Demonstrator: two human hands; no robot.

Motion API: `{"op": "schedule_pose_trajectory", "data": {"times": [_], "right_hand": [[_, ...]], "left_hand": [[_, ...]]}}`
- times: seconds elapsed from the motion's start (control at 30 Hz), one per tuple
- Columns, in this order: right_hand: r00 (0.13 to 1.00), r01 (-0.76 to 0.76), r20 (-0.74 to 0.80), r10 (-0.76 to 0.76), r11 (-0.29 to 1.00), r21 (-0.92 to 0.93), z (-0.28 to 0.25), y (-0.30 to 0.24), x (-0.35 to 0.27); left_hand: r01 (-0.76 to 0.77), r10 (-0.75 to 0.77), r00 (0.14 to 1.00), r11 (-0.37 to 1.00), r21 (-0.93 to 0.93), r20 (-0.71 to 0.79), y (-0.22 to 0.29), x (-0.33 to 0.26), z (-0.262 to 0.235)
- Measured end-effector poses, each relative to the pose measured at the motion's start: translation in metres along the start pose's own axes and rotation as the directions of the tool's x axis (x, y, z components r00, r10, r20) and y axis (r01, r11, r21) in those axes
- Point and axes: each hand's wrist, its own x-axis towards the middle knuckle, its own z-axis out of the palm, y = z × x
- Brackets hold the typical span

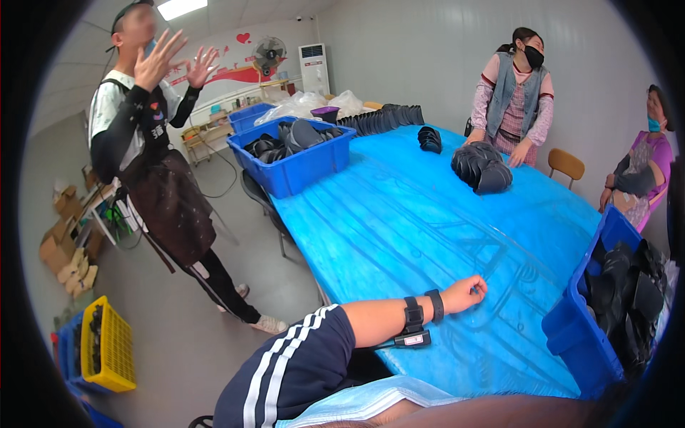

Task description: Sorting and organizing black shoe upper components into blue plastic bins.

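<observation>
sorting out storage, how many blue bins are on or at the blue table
2: one blue bin on the table's far left corner, one blue bin at its near right edge. Another behind the far bin is partly hidden.

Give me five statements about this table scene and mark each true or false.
1. The left hand rests on the blue table cover. True.
2. The left hand holds a dark shoe piece. False: it is loosely curled and holds nothing.
3. A blue bin of dark pieces stands at the table's far left corner. True.
4. The yellow crate sits on the table. False: it stands on the floor.
5. The right hand is pressing on the table. False: it is not in view.
</observation>
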Motion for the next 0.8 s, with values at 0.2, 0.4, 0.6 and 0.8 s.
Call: {"op": "schedule_pose_trajectory", "data": {"times": [0.2, 0.4, 0.6, 0.8], "right_hand": [[0.994, -0.109, -0.015, 0.108, 0.988, -0.108, 0.001, 0.005, -0.014], [0.884, -0.466, -0.092, 0.458, 0.856, -0.223, 0.016, 0.002, -0.043], [0.801, -0.599, -0.334, 0.497, 0.67, -0.439, -0.008, 0.017, -0.068], [0.533, -0.794, -0.731, 0.426, 0.55, -0.259, -0.04, 0.043, -0.107]], "left_hand": [[-0.012, 0.011, 1.0, 1.0, -0.02, -0.011, -0.013, 0.002, 0.0], [-0.048, 0.042, 0.999, 0.964, 0.262, 0.03, -0.03, 0.016, 0.005], [-0.147, -0.29, 0.795, 0.759, 0.634, 0.532, 0.032, 0.054, 0.008], [-0.462, 0.134, 0.817, 0.734, 0.497, 0.561, 0.134, 0.155, 0.049]]}}
